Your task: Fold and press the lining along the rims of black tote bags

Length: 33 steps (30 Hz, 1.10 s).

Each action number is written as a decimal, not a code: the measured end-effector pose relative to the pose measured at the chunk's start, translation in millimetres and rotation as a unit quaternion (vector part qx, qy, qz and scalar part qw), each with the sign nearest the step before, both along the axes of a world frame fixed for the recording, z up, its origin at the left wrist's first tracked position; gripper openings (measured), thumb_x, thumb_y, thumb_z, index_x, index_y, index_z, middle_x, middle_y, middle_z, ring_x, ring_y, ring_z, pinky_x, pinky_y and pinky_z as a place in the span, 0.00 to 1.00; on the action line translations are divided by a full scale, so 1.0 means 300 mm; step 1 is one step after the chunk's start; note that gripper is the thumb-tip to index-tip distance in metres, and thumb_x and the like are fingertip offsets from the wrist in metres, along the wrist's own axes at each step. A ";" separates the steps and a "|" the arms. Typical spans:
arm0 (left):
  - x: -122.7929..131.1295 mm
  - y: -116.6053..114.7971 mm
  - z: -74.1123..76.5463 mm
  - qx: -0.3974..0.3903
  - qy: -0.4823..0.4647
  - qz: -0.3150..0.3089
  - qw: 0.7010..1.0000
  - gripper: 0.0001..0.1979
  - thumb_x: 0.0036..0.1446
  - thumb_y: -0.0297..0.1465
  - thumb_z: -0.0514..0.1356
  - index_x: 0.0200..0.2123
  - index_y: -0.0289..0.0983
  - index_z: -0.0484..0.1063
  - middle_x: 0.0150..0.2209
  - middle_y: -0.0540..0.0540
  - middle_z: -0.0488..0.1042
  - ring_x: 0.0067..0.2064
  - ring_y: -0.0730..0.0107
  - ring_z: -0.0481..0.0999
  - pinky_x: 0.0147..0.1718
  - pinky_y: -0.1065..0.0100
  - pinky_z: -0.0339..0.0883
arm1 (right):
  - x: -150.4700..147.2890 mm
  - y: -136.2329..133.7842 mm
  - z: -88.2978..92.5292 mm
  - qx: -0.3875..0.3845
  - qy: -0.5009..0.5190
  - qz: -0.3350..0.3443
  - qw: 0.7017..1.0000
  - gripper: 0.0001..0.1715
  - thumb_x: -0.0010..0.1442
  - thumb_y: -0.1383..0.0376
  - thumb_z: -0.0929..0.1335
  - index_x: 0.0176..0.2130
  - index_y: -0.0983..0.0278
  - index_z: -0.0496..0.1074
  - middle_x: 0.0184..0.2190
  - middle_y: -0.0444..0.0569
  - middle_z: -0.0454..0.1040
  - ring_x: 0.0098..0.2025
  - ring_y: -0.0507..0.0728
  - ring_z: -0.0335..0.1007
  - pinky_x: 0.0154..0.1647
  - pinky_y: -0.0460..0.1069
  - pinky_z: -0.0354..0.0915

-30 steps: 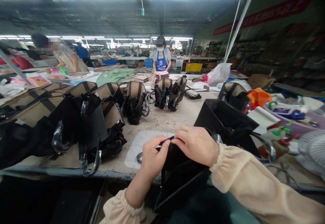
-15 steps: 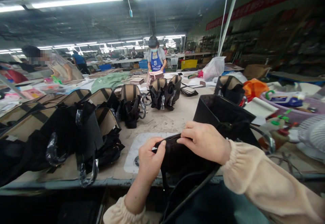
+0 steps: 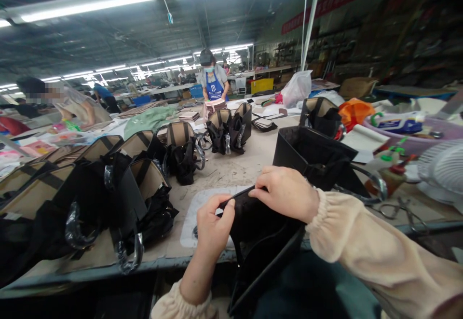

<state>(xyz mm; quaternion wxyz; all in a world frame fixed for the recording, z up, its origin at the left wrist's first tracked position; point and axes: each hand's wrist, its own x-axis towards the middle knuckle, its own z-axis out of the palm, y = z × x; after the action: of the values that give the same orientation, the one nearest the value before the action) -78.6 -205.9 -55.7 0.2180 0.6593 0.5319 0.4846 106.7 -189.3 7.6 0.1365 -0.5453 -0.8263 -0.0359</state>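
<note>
A black handbag (image 3: 265,232) is tilted at the table's front edge, its mouth facing me. My left hand (image 3: 216,225) pinches the far rim at its left end, thumb on the inside. Farther right along that same rim, my right hand (image 3: 285,192) is closed on the edge with thumb and fingers. The bag's lower part sinks into shadow near my lap. Just beyond my right hand stands another black handbag (image 3: 311,152), open at the top, with a plastic-wrapped handle. Under the held bag lies a white sheet (image 3: 195,208), partly covered.
Several unfinished black bags (image 3: 137,198) with tan insides crowd the left. At right are a purple basin (image 3: 430,147), a white fan (image 3: 441,174), scissors (image 3: 401,210) and a notepad (image 3: 365,140). Across the table a person in a blue apron (image 3: 213,87) handles stacked pieces.
The view has turned slightly, shifting the surroundings. Both hands keep their pinch on the rim; the right hand sits a little farther left and higher, and the bag's mouth shows wider.
</note>
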 end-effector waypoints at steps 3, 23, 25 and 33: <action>-0.001 0.001 0.000 -0.021 -0.005 -0.006 1.000 0.06 0.53 0.31 0.58 0.30 0.37 0.74 0.27 0.51 0.74 0.30 0.72 0.71 0.31 0.72 0.64 | -0.002 -0.001 -0.002 0.003 -0.001 -0.005 1.000 0.20 0.60 0.52 0.63 0.27 0.59 0.76 0.30 0.45 0.73 0.33 0.53 0.67 0.29 0.47 0.53; 0.012 0.021 0.019 -0.026 0.011 -0.069 0.997 0.07 0.53 0.32 0.59 0.33 0.37 0.76 0.31 0.48 0.74 0.35 0.69 0.72 0.35 0.70 0.64 | -0.002 0.011 -0.011 0.012 0.007 -0.019 1.000 0.17 0.57 0.54 0.65 0.25 0.59 0.75 0.30 0.45 0.73 0.32 0.54 0.69 0.28 0.48 0.54; 0.020 0.020 0.022 -0.019 0.012 -0.058 0.998 0.06 0.53 0.32 0.59 0.30 0.37 0.76 0.28 0.49 0.72 0.33 0.70 0.71 0.33 0.70 0.62 | -0.001 0.007 -0.011 0.012 0.009 -0.015 1.000 0.17 0.57 0.54 0.65 0.25 0.60 0.75 0.30 0.46 0.73 0.32 0.54 0.69 0.28 0.47 0.54; 0.039 0.021 0.029 -0.013 -0.012 -0.043 0.999 0.05 0.52 0.29 0.59 0.25 0.37 0.72 0.27 0.51 0.68 0.32 0.71 0.69 0.33 0.69 0.61 | -0.003 0.008 -0.005 -0.001 0.011 -0.016 1.000 0.18 0.57 0.53 0.64 0.27 0.59 0.76 0.31 0.46 0.74 0.34 0.56 0.70 0.30 0.48 0.58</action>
<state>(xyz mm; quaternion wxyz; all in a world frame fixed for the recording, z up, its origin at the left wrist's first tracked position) -66.8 -199.6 -47.1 0.2534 0.6727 0.5071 0.4755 105.9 -186.9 6.1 0.1442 -0.5587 -0.8162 -0.0309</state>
